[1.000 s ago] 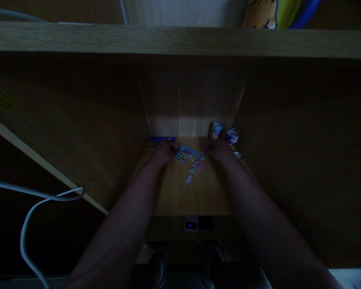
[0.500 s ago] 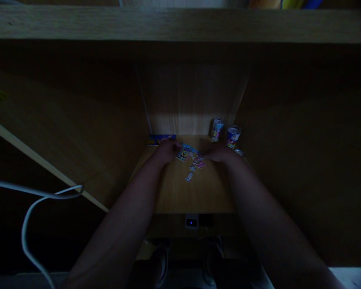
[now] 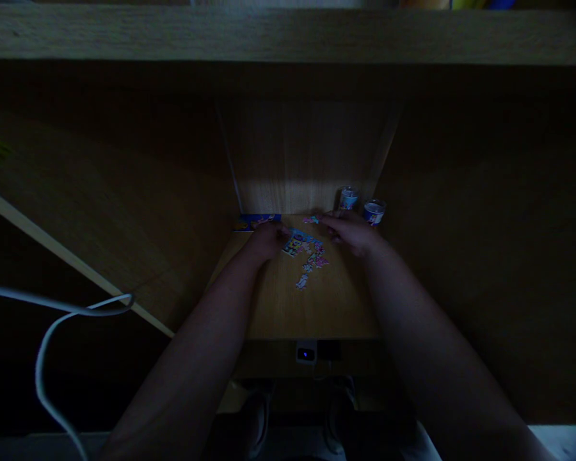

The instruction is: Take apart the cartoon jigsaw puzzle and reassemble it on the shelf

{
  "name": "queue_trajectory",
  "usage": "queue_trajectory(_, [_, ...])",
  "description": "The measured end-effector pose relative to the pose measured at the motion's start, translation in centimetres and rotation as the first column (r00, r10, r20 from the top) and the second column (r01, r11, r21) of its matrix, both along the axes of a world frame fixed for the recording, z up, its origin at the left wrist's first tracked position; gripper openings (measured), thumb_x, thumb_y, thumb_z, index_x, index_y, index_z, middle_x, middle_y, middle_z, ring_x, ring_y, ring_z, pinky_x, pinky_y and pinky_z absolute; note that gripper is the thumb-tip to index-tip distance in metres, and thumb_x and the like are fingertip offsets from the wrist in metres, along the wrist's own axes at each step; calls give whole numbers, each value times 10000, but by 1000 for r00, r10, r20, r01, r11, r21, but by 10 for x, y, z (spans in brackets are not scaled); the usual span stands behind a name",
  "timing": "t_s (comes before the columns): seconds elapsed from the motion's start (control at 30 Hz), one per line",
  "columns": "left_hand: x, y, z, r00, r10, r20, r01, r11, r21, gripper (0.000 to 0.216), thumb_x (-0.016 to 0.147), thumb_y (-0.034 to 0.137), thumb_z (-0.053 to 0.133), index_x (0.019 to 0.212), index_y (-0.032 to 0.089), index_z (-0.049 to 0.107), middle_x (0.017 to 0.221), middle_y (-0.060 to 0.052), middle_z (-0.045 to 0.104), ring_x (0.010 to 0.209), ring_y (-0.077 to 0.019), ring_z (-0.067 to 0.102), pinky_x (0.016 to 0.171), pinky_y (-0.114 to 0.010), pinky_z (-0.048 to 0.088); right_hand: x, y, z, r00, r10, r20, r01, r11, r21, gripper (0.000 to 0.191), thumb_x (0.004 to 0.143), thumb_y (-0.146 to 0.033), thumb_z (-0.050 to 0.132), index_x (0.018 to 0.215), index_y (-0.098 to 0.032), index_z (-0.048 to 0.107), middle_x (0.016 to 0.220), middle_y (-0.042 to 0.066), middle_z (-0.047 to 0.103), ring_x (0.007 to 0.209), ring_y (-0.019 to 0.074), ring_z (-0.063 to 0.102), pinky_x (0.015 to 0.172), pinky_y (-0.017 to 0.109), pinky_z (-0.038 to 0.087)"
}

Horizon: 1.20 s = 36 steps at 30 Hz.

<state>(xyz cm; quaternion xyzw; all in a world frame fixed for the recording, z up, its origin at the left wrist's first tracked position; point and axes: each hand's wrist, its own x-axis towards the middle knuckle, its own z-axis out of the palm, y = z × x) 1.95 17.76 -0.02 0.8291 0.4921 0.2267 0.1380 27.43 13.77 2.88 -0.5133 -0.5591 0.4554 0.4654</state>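
One partly joined jigsaw puzzle (image 3: 296, 242) lay on the wooden shelf (image 3: 312, 314). My right hand (image 3: 354, 232) pinched pieces (image 3: 310, 219) behind it; whether my left hand (image 3: 267, 239) gripped its edge, I couldn't tell. Fitting seemed underway, calling next for careful alignment.

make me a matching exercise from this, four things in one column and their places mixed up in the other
1. Pink-and-blue jigsaw section
2. Printed cans
3. Blue printed card
4. White cable

A. Back left of the wooden board, beyond the left hand
B. Far left of the view, in a loop
C. At the fingertips of the right hand
D. Back right of the board

Pairs: 1-C, 2-D, 3-A, 4-B
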Motion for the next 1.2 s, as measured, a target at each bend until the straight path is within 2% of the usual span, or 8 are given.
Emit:
queue_trajectory(0.1, [1,0,-2,1000,-6,-1,6,1000,-3,222,1046,370,717,1029,150,739,1050,-63,758,983,-224,730,966,-450,597,0,3,1,980,-9,-200,16,999,34,423,748,-577,873,911,-227,699,742,-34,611,621,105,489,488,205,321])
queue_trajectory(0.2, [1,1,-3,1000,-13,1,13,1000,1,235,1048,386,713,1043,153,738,1074,-68,758,1005,-229,728,977,-455,593,4,5,-1,972,-73,-225,82,996,30,421,764,-585,859,894,-225,685,763,-25,635,618,111,517,486,215,342])
queue_trajectory(0.33, [0,0,-3,1000,-24,3,24,1000,6,224,1049,371,712,1040,148,734,1075,-69,753,1016,-230,725,979,-458,594,11,4,-1,939,-218,266,225,974,4,330,885,-518,779,917,-190,763,838,72,753,775,207,702,611,268,486])
queue_trajectory(0.47, [-2,1,-3,999,-39,11,38,999,15,224,1042,372,716,1038,149,735,1044,-63,752,984,-226,724,958,-448,593,12,1,2,572,-247,782,253,960,119,291,989,-363,670,958,-123,834,1082,220,808,1063,329,766,819,323,542])
queue_trajectory(0.53, [-2,3,-5,999,-49,20,49,999,23,195,1032,345,714,1012,152,736,1021,-59,754,950,-220,720,933,-433,588,10,-1,2,468,-243,849,237,961,144,319,1024,-329,600,1039,-124,843,1157,229,807,1093,326,769,844,318,545])
queue_trajectory(0.73, [5,6,-12,988,-152,40,150,987,56,169,963,194,660,1044,190,808,1057,-74,801,974,-232,737,931,-358,562,5,2,-6,368,-205,907,78,979,190,322,1041,-285,577,1228,-155,805,1242,204,796,1139,308,751,930,326,534])
queue_trajectory(0.9, [12,1,-15,973,-232,19,229,967,110,231,904,262,769,1124,224,829,1175,-103,794,1165,-281,688,1100,-417,502,0,5,-13,397,-116,910,-189,960,204,297,1026,-217,591,1239,-178,794,1296,153,785,1215,269,708,1004,304,501])
queue_trajectory(1.2, [16,0,-15,969,-247,-5,246,961,125,182,911,237,745,1071,251,828,1117,-77,786,1122,-273,689,1081,-419,504,-12,5,-21,591,127,796,-394,907,148,198,927,-376,767,880,-194,832,815,38,803,763,181,717,734,262,484])
